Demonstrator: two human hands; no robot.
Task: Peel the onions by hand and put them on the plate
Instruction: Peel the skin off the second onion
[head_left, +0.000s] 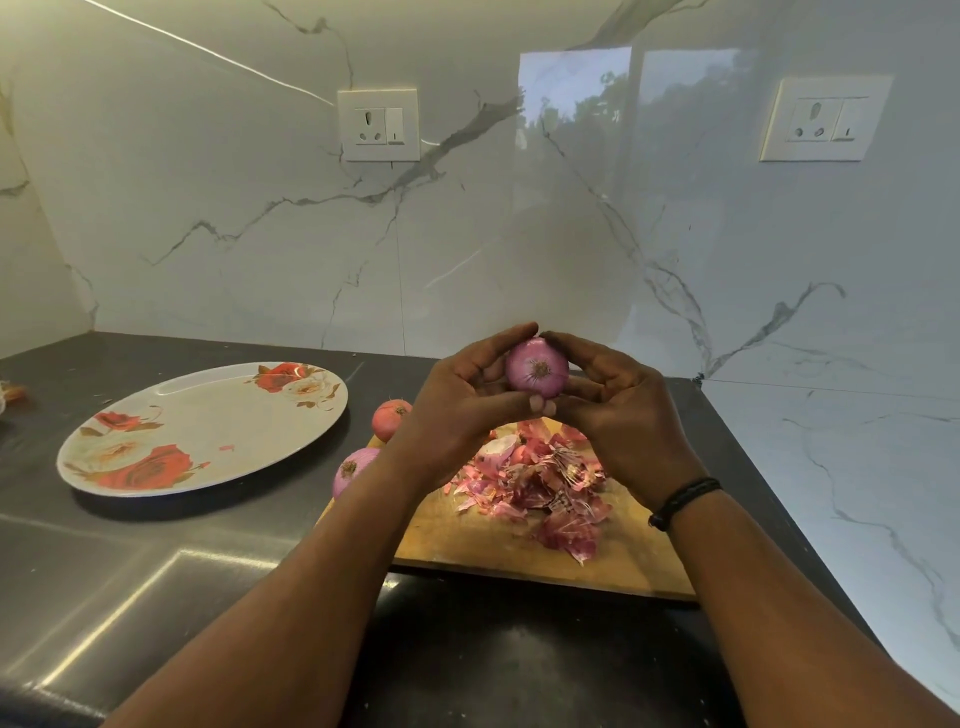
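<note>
Looking down from the head view, I have the dark counter (156, 561) running from the left edge to the far right corner under the marble wall (467, 234) with its two sockets. Toward the counter's far left side sits the flowered plate (156, 415), and it carries no onion that I can see, only a small pink fleck. Nearer the right side lies the wooden cutting board (519, 561), its near edge parallel to the counter's front.

On the board's middle is a heap of peels (540, 488), red-purple and papery, with a pale thicker piece among them. At the board's far left corner rests one onion with reddish skin on (390, 415), and just beside the board's left edge, partly behind my left forearm, is a second onion that looks purple and glossy (353, 467); I cannot tell whether it is fully peeled.

Above the board's far edge I hold the onion in hand (537, 369), root end toward the camera, its surface smooth and purple. My left hand (457, 415) and right hand (623, 415) cup it from either side, fingers (514, 338) curled round its top and thumbs pinching underneath. A black band (685, 499) is on the right wrist.

My judgement: the task is partway through. This onion looks close to clean and wants a last check before going to the plate; the reddish one is not yet peeled, and nothing has been plated.
</note>
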